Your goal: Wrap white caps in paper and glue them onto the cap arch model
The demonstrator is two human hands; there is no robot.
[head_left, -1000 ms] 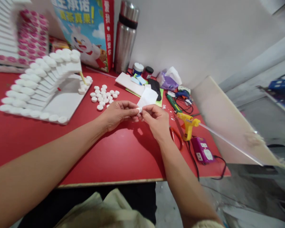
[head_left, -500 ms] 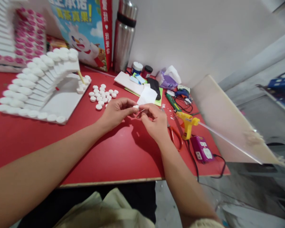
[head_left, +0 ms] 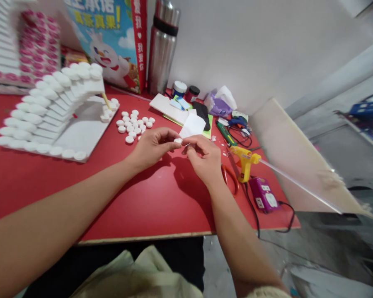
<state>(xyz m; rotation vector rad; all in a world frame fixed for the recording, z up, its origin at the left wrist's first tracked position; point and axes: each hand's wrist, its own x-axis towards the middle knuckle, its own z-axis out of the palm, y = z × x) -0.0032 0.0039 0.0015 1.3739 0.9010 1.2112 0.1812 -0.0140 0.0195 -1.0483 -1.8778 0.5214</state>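
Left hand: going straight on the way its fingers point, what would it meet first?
Probably the right hand, whose fingertips lie just beyond the small white piece that the left hand pinches. Depth is hard to judge from this one view, so exact contact is uncertain.

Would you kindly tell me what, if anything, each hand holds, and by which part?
The left hand pinches a small white piece by its edge; whether the right hand holds anything cannot be told.

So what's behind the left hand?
Beyond the left hand lies a cluster of small white discs. One is partly covered by the hand; anything fully hidden behind it can't be seen.
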